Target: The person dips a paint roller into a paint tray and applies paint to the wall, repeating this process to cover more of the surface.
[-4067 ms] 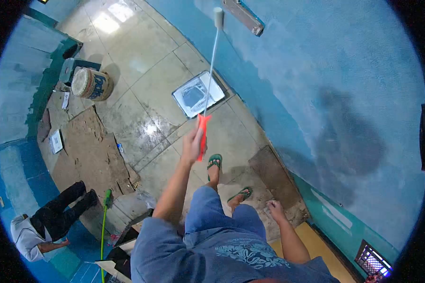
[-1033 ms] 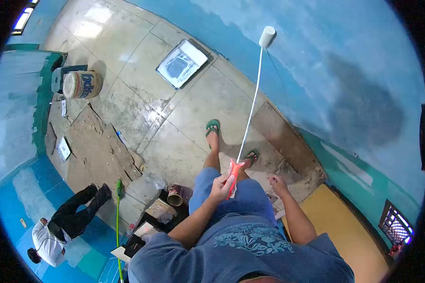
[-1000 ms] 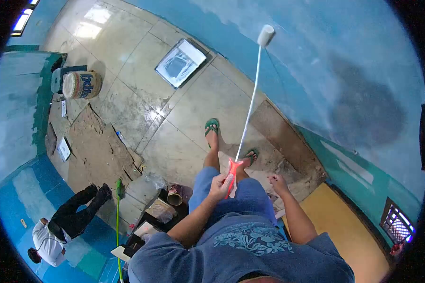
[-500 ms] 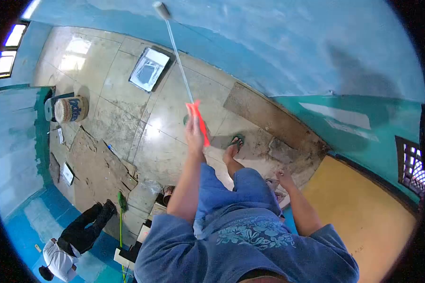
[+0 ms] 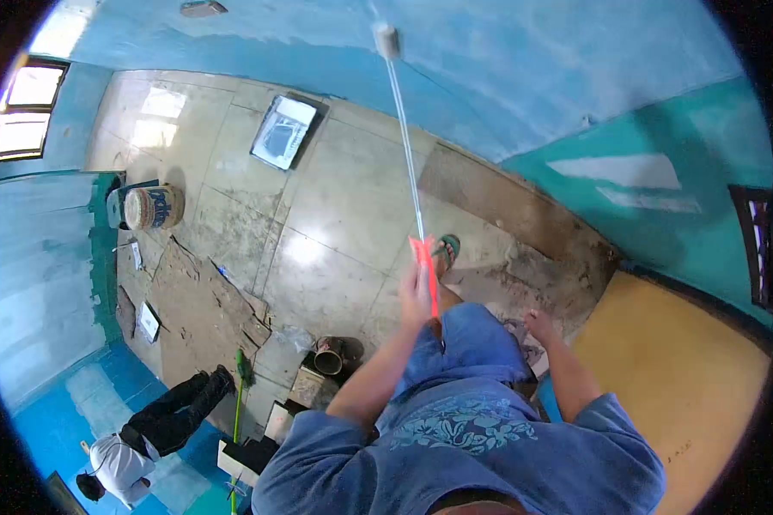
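My left hand (image 5: pixel 416 296) is closed round the red handle of a paint roller (image 5: pixel 408 154). Its long thin metal frame reaches up and away from me. At the far end, the small greyish roller head (image 5: pixel 387 41) overlaps the blue wall (image 5: pixel 524 60). My right hand (image 5: pixel 538 328) hangs low at my other side, its fingers curled in a loose fist with nothing showing in them. Below my left hand, one foot in a green flip-flop (image 5: pixel 446 251) stands on the tiled floor.
A flat tray with white paint (image 5: pixel 283 131) lies near the wall. Left of it stands a paint bucket (image 5: pixel 153 208), beside flattened cardboard (image 5: pixel 199 300). A pot (image 5: pixel 328 355) stands close to my left arm. Another person (image 5: pixel 150 439) is at the lower left, near a green pole (image 5: pixel 237 416). A yellow panel (image 5: pixel 674 369) is at right.
My left hand and the roller have moved right and lower in view, the roller head shifting right along the wall. My viewpoint has turned a little, and more of the pot now shows.
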